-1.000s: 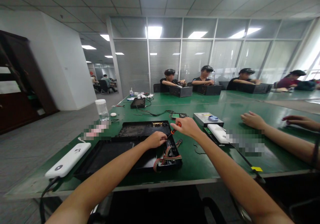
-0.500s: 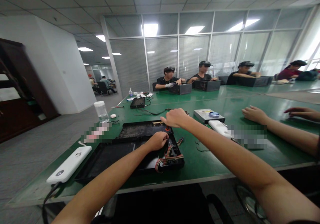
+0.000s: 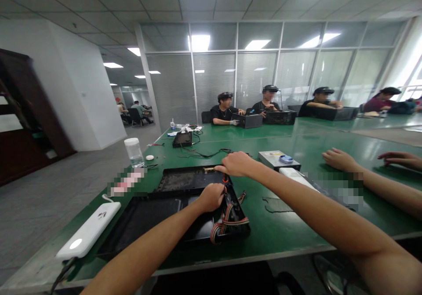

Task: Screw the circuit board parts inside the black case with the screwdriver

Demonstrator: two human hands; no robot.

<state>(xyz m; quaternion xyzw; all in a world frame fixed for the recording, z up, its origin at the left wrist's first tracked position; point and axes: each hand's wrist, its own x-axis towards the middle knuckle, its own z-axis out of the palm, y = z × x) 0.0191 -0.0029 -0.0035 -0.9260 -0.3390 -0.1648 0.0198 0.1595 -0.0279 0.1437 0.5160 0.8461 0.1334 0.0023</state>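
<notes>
My right hand (image 3: 239,163) is closed around the top of a screwdriver (image 3: 225,179), whose red part shows below the fist. The tool stands upright over the right side of an open black case (image 3: 141,213). Low beside the shaft, my left hand (image 3: 212,197) has its fingers curled together; whatever they pinch is hidden. Striped ribbon wires (image 3: 227,220) loop over the case's near right corner. Behind it lies a second black panel (image 3: 181,178), dusty inside, which touches or adjoins the case. The screwdriver's tip is out of sight.
A white power bank (image 3: 90,229) lies left, near a clear jar (image 3: 134,153). To the right are a silver drive (image 3: 278,159) with a blue roll on it, another white device (image 3: 298,178) and a neighbour's hands (image 3: 341,159). Co-workers with black cases (image 3: 247,120) sit opposite.
My hands keep their place at the screwdriver, with little visible movement. The view has shifted slightly. Across the table, a co-worker's case and gloved hand have moved right.
</notes>
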